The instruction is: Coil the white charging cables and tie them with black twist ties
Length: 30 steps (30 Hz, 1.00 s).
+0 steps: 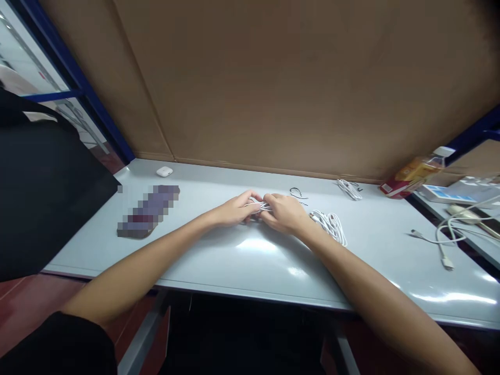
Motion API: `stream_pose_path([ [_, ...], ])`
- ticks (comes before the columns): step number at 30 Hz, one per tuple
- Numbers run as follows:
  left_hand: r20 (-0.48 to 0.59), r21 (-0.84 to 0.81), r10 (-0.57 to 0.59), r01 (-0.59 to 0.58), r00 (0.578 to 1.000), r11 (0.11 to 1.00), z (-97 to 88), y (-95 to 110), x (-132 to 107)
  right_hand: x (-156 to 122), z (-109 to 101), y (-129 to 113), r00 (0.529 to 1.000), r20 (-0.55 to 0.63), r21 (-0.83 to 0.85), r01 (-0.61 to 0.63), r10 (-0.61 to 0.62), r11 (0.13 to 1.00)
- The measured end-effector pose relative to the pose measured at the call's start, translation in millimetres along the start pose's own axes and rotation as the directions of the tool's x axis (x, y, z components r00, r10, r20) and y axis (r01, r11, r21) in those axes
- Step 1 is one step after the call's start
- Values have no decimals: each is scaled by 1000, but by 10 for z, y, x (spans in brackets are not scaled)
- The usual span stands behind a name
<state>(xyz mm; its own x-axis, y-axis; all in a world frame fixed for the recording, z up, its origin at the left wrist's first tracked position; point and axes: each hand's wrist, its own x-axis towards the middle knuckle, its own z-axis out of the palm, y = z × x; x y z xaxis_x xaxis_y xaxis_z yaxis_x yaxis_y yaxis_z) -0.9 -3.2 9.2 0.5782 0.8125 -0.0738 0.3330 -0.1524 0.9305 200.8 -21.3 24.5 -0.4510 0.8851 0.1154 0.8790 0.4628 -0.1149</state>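
Both my hands meet over the middle of the grey table (219, 255), closed on a bundled white cable (264, 206). My left hand (236, 208) grips the bundle's left end between thumb and fingers. On its right end, my right hand (283, 211) has its fingers curled over the strands. Part of the bundle is hidden by the fingers. Just right of my right wrist lies a coiled white cable (331, 225), partly behind the forearm. Behind my right hand are thin black ties (297, 194).
Another coiled white cable (349, 189) lies at the back, near a tilted drink bottle (414, 174). Loose white cables (449, 237) trail over the right side. A white earbud case (164, 171) and a pixelated phone-shaped object (150, 211) are at left. A brown board (273, 94) stands behind.
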Motion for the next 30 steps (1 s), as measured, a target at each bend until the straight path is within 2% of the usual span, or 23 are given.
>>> stream_pose_path([
  [3, 2, 183, 85, -84, 996, 980, 2, 41, -26, -4, -14, -3, 999, -27, 3, -36, 36, 999],
  [6, 44, 273, 156, -162, 987, 948, -14, 72, -47, -10, -26, 7, 998, -43, 31, -53, 54, 998],
  [11, 81, 353, 166, -184, 983, 917, -25, 31, -45, -22, -46, 20, 999, -16, 97, -27, 28, 995],
  [18, 58, 429, 167, -176, 984, 886, 19, -43, -20, -25, -75, 27, 999, -42, 137, -2, 8, 991],
  [22, 69, 385, 212, -222, 975, 896, 54, -35, -8, -11, -75, -47, 990, -46, 221, -121, 134, 968],
  [24, 46, 427, 219, -217, 975, 878, 79, -37, -6, -5, -78, -81, 980, -11, 262, -189, 199, 946],
  [26, 0, 553, 213, -178, 977, 814, 116, -39, -12, -1, -86, -96, 971, 16, 278, -235, 240, 931],
  [30, -62, 806, 253, -101, 966, 584, 231, -14, -57, -1, -109, -77, 954, 50, 346, -293, 294, 891],
])
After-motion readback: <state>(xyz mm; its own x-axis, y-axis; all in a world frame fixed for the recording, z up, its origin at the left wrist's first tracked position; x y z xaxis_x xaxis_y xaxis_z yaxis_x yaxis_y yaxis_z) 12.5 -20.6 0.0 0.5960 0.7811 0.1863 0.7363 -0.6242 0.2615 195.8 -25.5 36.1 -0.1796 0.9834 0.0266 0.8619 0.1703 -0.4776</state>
